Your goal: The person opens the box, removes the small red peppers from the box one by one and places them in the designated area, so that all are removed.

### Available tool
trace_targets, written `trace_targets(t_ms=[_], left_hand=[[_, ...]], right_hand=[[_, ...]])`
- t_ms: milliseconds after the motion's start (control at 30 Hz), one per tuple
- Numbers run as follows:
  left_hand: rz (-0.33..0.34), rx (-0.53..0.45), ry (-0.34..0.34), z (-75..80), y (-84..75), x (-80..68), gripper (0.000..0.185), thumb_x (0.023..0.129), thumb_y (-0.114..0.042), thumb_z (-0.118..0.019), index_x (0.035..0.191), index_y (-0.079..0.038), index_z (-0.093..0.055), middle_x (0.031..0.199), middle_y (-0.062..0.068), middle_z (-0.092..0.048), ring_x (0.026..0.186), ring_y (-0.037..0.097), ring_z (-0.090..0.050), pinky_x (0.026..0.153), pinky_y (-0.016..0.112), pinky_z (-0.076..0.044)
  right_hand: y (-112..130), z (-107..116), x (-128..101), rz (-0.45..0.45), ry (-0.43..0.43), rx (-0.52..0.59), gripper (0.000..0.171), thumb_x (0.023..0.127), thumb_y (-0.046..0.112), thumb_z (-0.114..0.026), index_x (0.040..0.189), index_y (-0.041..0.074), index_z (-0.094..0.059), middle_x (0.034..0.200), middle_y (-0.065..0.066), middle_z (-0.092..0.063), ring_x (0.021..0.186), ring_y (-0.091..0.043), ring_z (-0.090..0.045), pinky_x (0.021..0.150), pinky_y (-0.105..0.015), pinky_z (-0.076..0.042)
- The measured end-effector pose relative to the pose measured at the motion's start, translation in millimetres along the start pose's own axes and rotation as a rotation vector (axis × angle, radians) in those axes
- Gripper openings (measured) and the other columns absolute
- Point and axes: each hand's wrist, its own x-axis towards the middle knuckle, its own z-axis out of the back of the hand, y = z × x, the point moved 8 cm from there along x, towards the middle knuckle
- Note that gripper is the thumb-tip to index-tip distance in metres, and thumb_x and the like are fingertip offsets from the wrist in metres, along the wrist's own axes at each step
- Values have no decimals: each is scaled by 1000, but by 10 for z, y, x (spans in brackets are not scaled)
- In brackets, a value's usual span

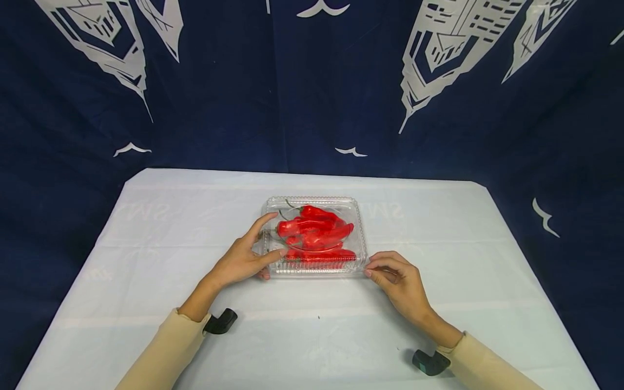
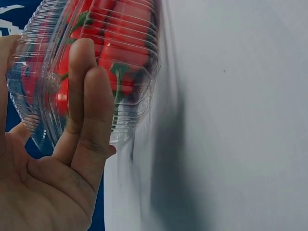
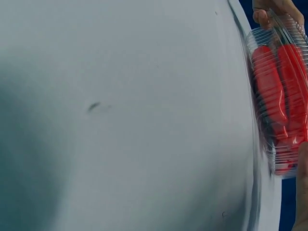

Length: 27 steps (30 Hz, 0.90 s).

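Note:
A clear ribbed plastic clamshell box (image 1: 361, 230) lies on the table with several red peppers (image 1: 319, 233) inside, their green stems toward the left. My left hand (image 1: 239, 262) grips the box's left side, its thumb over the lid's front part and its index finger toward the back. In the left wrist view, two fingers (image 2: 98, 110) lie along the box wall, and its two halves meet at the rim. At the front right corner, my right hand (image 1: 402, 284) pinches the rim between thumb and bent fingers. Only part of this hand shows in the right wrist view, at the right edge.
A white cloth covers the table (image 1: 170, 227). Behind and around it hangs a dark blue curtain (image 1: 219, 108) with white building and bird prints. Black wrist cameras (image 1: 221, 321) sit at both cuffs.

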Motion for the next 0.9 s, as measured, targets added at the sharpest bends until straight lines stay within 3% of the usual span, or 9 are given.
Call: trace_targets(t_ms=[333,733,800,900], left_hand=[[3,18,2,3,21,11,84,90,-41,-75,155,-43,-22,61,12,-67,55,34,-68,74,39,-60],[13,1,1,11,32,-8,86,89,-43,-75,155,-46,-20,64,12,-69,58,33,-70,86,40,-60],[13,-23,2,15,46,-16,88,90,-40,-75,155,-48,-17,71,19,-70,59,33,-71,86,39,-60],[-5,-77,0,28,64,-24,92,92,-31,-74,156,-50,-10,114,38,-63,61,34,-71,81,38,-62]], right_hand=[[200,32,-72,242,-118,-260,24,78,-14,-77,92,6,-77,107,-13,-70,96,-4,-67,81,-12,-57],[280,43,-81,335,-175,-299,29,70,-17,-81,88,5,-78,101,-12,-69,93,-7,-67,81,-10,-56],[298,44,-76,355,-179,-312,31,69,-16,-82,88,7,-78,100,-10,-68,92,-11,-66,84,-8,-54],[314,45,-67,397,-175,-339,34,66,-16,-84,89,9,-78,98,-7,-66,91,-16,-64,86,-6,-51]])
